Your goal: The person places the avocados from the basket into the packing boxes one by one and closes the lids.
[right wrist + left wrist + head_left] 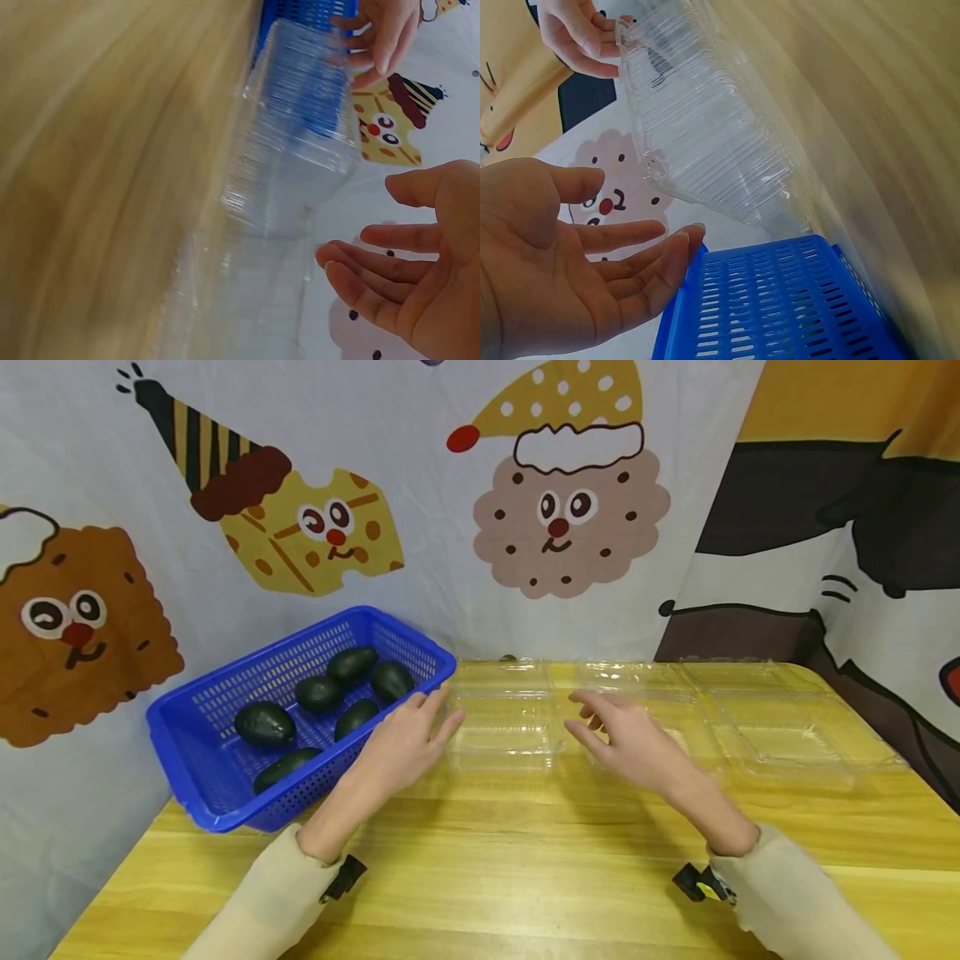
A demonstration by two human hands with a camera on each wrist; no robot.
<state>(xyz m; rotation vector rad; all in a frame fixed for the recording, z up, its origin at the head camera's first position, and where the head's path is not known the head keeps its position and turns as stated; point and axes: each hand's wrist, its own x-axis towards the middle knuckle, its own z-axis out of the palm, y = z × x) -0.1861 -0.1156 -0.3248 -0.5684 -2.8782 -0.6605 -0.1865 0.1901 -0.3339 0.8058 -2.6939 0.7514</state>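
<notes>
A clear plastic clamshell box (504,722) lies with its lid up on the table between the two hands. My left hand (405,739), fingers spread and relaxed, hovers beside the right rim of a blue plastic basket (217,814) and holds nothing. Inside the basket are several dark green avocados (265,724). To the right of the box, my right hand (626,735) hangs with loosely bent fingers over another clear box (693,727), also holding nothing. In the left wrist view the left palm (562,262) faces the clear box (705,120).
More clear plastic boxes (795,739) stand in a row toward the right end of the wooden table (480,860). Behind the table hangs a white cloth (427,510) with printed cartoon figures. The basket occupies the table's left back part.
</notes>
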